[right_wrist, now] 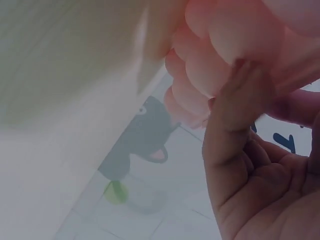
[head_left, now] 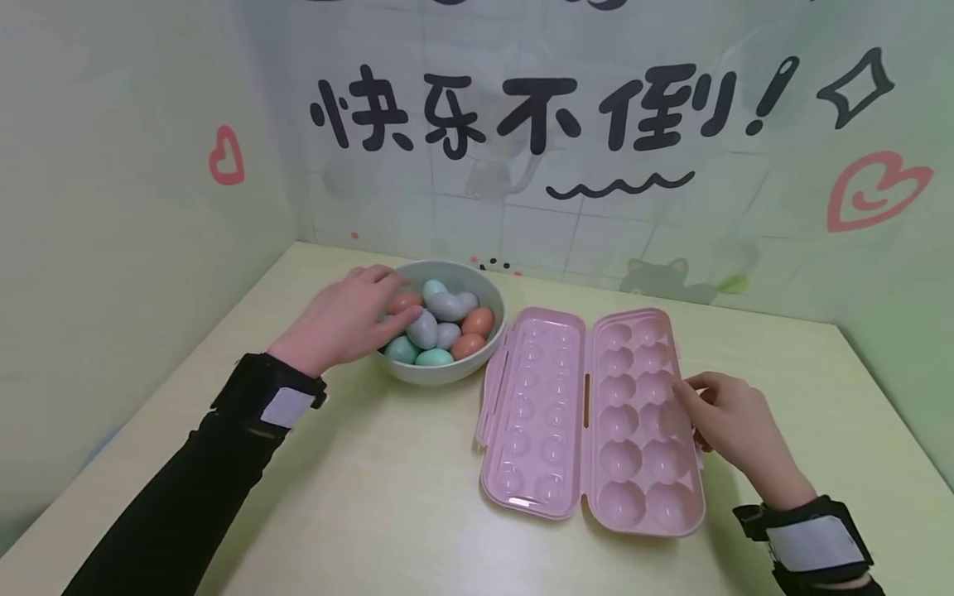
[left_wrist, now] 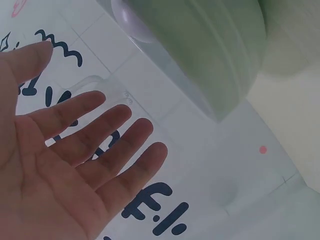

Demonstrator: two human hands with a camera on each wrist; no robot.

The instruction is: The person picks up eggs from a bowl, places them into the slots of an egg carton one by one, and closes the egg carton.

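Note:
My left hand (head_left: 344, 319) hovers at the left side of a pale green bowl (head_left: 440, 374), its fingers reaching over the rim. In the left wrist view, the fingers spread apart with nothing in the palm. The bowl holds several eggs, among them a lavender egg (head_left: 422, 329), an orange egg (head_left: 478, 322) and a green egg (head_left: 435, 357). A pink egg box (head_left: 589, 497) lies unfolded to the right, its cups empty. My right hand (head_left: 738, 426) grips the box's right edge, with the thumb on top and fingers curled underneath against the rounded cups (right_wrist: 245, 30).
Everything stands on a pale wooden table (head_left: 417, 497). Behind it rises a wall (head_left: 477, 211) with dark lettering and drawings, close to the bowl and the box. Another wall (head_left: 149, 248) borders the left side.

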